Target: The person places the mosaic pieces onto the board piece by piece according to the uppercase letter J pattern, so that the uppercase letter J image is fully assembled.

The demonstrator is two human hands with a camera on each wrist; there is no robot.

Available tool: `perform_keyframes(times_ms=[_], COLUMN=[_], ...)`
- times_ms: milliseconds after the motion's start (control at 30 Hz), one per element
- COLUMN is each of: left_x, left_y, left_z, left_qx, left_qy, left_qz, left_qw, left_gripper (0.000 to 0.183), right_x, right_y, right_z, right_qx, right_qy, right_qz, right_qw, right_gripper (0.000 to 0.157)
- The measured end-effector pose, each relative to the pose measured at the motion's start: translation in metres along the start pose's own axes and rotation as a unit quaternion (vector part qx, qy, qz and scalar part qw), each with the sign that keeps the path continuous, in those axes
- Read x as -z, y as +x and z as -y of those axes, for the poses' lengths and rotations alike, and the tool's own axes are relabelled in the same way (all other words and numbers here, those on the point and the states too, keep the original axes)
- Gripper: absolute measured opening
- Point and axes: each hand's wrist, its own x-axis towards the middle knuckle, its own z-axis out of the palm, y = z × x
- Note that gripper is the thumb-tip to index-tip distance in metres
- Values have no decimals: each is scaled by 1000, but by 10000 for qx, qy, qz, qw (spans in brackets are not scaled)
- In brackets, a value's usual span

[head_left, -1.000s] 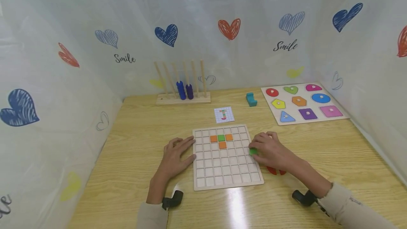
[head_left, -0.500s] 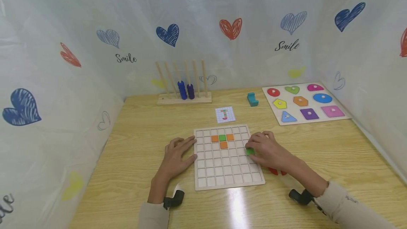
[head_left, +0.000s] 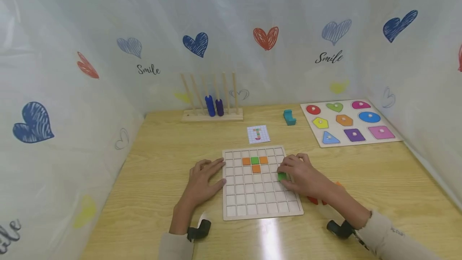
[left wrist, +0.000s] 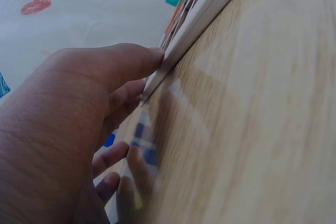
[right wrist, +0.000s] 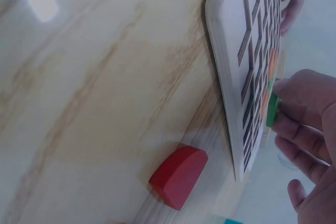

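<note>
A wooden grid board lies on the table, with a green tile between two orange tiles in one row and an orange tile directly below it. My left hand rests at the board's left edge, its index finger and thumb touching the rim, fingers loosely extended. Over the board's right part, my right hand pinches a green square tile between thumb and fingers. The right wrist view shows this tile tilted up, above the grid.
Behind the board lies a pattern card. Red pieces lie right of the board, partly under my right forearm. Farther back are a peg stand, a teal block and a shape puzzle.
My right hand has carried the green tile leftward, from the board's right edge to over its squares. The left hand stays at the left edge. The head view has shifted slightly.
</note>
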Motion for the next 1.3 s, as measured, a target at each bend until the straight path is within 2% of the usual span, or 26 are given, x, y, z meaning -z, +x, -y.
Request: perform_keyframes(times_ms=[200, 433, 633, 1033, 1300], left_x=[0, 0, 2, 3, 1], left_y=[0, 2, 1, 2, 2], left_z=[-2, -2, -3, -4, -3], left_qx=[-10, -1, 34, 24, -2], left_qy=[15, 36, 30, 29, 105], left_qz=[-33, 38, 33, -6, -14], left_qw=[10000, 10000, 10000, 10000, 9999], left_gripper=[56, 56, 57, 56, 56], right_x=[-3, 0, -3, -8, -13], right_y=[1, 7, 11, 22, 26], right_z=[0, 1, 4, 10, 11], right_qx=[106, 51, 243, 326, 520], right_qy=[73, 200, 361, 322, 327], right_qz=[-92, -15, -81, 18, -56], right_qw=[9999, 9998, 9990, 9989, 9981], right_gripper=[23, 22, 22, 20, 20])
